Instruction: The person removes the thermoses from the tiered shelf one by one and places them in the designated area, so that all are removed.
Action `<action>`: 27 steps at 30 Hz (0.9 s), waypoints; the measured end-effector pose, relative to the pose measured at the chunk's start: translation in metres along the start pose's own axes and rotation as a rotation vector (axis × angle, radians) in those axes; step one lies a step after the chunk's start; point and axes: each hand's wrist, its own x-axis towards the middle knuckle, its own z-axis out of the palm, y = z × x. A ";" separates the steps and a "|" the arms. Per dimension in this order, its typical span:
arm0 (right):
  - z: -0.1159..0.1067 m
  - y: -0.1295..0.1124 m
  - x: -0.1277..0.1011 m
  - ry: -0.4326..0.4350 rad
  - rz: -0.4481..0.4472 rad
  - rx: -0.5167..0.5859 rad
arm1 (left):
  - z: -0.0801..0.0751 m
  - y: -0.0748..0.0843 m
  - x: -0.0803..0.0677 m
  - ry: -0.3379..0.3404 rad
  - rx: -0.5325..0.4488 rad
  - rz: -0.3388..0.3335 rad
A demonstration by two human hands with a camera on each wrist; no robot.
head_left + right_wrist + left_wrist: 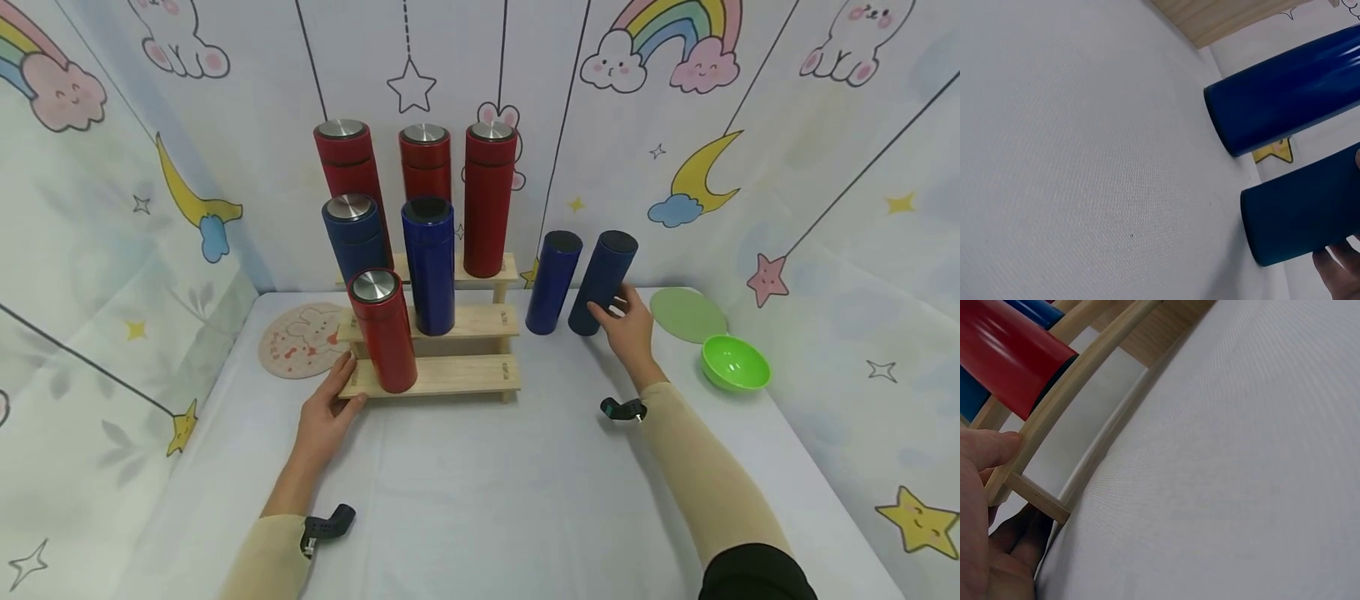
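At the lower left corner of a three-step wooden stand (465, 375), my left hand (322, 421) grips the end of the front step; the left wrist view shows the thumb (997, 447) against the board. A red thermos (386, 346) stands on that step. The middle step bears a dark blue thermos (356, 237) and a shiny blue thermos (432, 271). To the right, my right hand (630, 333) holds a matte dark blue thermos (1304, 209) near its lower half. Its base seems at the table, though contact is unclear. Just left of it stands a glossy blue thermos (1285, 94).
Three red thermoses with steel lids, one of them tall (489, 200), stand on the top step. A round bunny mat (292, 346) lies left of the stand. On the right are a green round mat (686, 315) and a bright green bowl (735, 367). Patterned cloth (570, 150) hangs behind.
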 end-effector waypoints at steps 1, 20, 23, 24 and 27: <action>0.000 0.000 0.000 0.001 0.003 0.001 | 0.000 0.000 0.000 0.000 0.001 0.004; -0.001 -0.005 -0.002 -0.003 0.004 -0.020 | 0.000 0.000 0.000 0.008 0.006 0.002; -0.002 -0.006 -0.002 -0.008 0.010 -0.026 | 0.000 0.000 0.000 0.009 0.010 0.001; -0.002 -0.006 -0.003 -0.012 0.013 -0.026 | 0.000 0.000 0.000 0.009 0.013 0.001; -0.004 -0.007 -0.004 -0.022 0.017 -0.034 | 0.000 0.001 0.000 0.007 0.013 0.001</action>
